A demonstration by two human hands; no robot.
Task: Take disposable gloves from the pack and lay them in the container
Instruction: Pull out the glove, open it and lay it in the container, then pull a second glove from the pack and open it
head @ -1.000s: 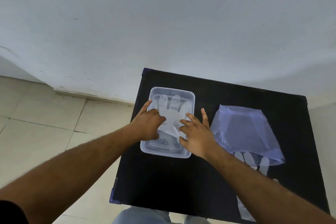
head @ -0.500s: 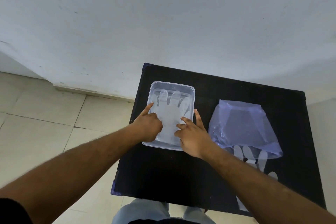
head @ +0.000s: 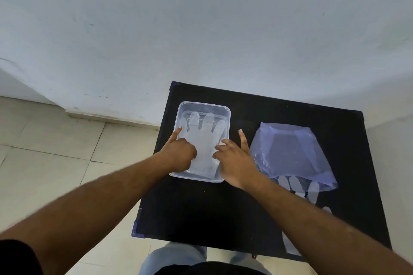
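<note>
A clear plastic container [head: 225, 110] sits on the black table, and a translucent disposable glove [head: 204, 138] lies flat inside it, fingers pointing away from me. My left hand [head: 178, 154] rests on the glove's left side, index finger stretched out and the other fingers curled. On the glove's right edge lies my right hand [head: 234, 158], fingertips touching it and one finger pointing up beside the container. A bluish plastic pack [head: 290, 152] lies to the right. Another glove [head: 299, 187] sticks out from under the pack's near end.
The black table [head: 201, 214] stands against a pale wall. Tiled floor shows to the left, and the table's left edge runs close to the container. My knees show below the near edge.
Both hands have stayed on the glove in the container, sliding slightly toward its near part. The view has shifted a little; the glove lies flatter.
</note>
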